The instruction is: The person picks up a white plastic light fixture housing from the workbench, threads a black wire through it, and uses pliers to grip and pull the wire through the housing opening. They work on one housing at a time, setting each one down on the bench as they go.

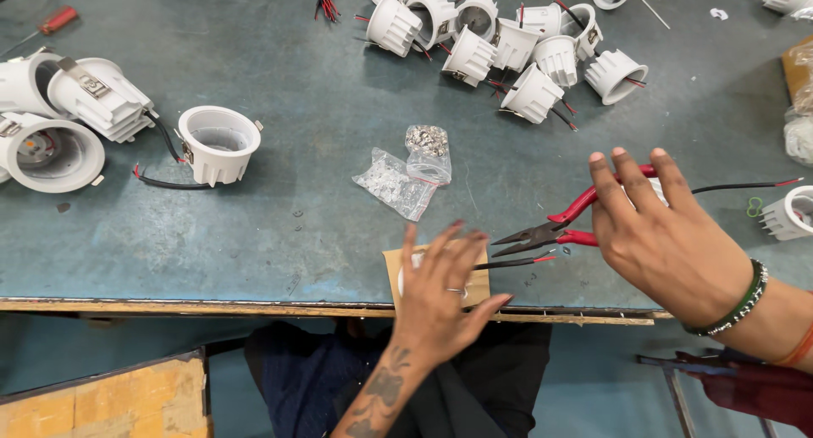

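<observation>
Scuffed teal worktop (279, 226) fills my head view, its worn edge near my lap. My left hand (436, 298) lies flat, fingers (423, 260) spread and holding nothing, on a small cardboard piece (395, 269). Just right of those fingertips point the red-handled pliers (550, 231), whose handles run under my right hand (665, 235); whether those fingers grip them I cannot tell. Beyond my fingers lie two plastic bags (406, 171) and a heap of white lamp housings (508, 40).

A worn teal worktable (279, 235) with a chipped wooden edge stands over teal floor (593, 387).
</observation>
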Motion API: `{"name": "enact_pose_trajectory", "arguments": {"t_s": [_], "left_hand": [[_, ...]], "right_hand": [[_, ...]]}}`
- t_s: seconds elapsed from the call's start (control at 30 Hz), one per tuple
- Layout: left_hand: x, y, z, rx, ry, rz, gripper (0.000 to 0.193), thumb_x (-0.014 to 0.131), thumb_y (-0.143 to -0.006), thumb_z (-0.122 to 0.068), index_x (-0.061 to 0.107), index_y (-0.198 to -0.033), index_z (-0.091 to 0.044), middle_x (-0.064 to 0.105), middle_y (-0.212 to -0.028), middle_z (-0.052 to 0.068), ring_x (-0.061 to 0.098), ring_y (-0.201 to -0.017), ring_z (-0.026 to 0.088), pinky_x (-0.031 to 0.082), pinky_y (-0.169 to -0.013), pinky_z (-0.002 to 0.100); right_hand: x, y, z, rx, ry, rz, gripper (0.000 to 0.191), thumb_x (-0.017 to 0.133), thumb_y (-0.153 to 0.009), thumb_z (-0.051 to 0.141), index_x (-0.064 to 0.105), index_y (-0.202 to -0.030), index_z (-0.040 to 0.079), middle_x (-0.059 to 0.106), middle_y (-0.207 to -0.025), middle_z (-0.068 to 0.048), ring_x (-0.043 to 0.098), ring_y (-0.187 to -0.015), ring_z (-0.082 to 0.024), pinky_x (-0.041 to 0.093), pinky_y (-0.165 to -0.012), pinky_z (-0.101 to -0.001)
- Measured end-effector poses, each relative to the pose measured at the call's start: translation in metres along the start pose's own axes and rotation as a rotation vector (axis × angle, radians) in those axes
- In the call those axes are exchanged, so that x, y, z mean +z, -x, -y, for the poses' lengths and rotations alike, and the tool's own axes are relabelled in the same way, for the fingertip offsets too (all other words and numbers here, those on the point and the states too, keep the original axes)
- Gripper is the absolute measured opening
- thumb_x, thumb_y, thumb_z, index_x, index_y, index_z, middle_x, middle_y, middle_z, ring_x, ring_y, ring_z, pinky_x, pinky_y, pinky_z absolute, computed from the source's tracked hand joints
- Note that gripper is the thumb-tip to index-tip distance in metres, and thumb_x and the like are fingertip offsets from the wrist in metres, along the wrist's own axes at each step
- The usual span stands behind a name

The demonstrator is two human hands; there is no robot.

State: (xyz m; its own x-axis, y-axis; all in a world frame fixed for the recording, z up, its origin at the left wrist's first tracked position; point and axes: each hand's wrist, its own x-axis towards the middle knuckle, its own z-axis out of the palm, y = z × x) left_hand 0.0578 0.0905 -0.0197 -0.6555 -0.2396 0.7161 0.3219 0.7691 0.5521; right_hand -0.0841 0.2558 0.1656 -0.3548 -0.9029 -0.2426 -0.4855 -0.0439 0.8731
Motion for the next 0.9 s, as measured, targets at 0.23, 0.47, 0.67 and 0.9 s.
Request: {"name": "enact_pose_trajectory", "arguments": {"t_s": [0.23,0.47,0.67,0.9], "left_hand": [[0.015,-0.006,0.001,-0.122,0.338,-0.071,0.023,0.07,-0.096,-0.014,0.067,-0.118,-0.012,0.066,-0.095,0.004,0.069,-0.095,0.022,0.045,-0.123,0.055],[0.004,0.0,-0.006,-0.236,0.391,-0.083,0.023,0.053,-0.098,-0.011,0.071,-0.112,-0.007,0.065,-0.114,0.011,0.065,-0.12,0.031,0.045,-0.115,0.051],[-0.002,0.011,-0.006,-0.29,0.196,-0.086,0.039,0.044,-0.099,-0.017,0.074,-0.122,-0.005,0.065,-0.13,0.011,0.051,-0.141,0.036,0.013,-0.127,0.061],[0.016,0.032,0.009,-0.371,0.332,-0.099,0.053,0.029,-0.105,-0.031,0.062,-0.138,-0.004,0.06,-0.139,0.016,0.055,-0.139,0.035,0.023,-0.128,0.056]], "right_hand": [[0.012,0.013,-0.004,-0.015,-0.087,-0.058,0.043,0.056,-0.079,0.023,0.068,-0.116,0.001,0.052,-0.15,-0.026,0.052,-0.134,-0.039,0.041,-0.11,-0.0572],[-0.004,-0.001,0.006,0.004,-0.066,-0.242,0.047,0.054,-0.078,0.027,0.071,-0.111,-0.001,0.054,-0.146,-0.025,0.053,-0.134,-0.039,0.039,-0.111,-0.0591],[-0.024,-0.015,0.004,-0.08,-0.114,-0.203,0.04,0.056,-0.078,0.028,0.074,-0.101,0.001,0.053,-0.148,-0.028,0.052,-0.135,-0.044,0.039,-0.107,-0.0631],[-0.035,-0.027,0.008,-0.1,0.022,-0.303,0.054,0.058,-0.074,0.029,0.073,-0.114,-0.003,0.055,-0.146,-0.024,0.052,-0.135,-0.041,0.037,-0.108,-0.0601]]}}
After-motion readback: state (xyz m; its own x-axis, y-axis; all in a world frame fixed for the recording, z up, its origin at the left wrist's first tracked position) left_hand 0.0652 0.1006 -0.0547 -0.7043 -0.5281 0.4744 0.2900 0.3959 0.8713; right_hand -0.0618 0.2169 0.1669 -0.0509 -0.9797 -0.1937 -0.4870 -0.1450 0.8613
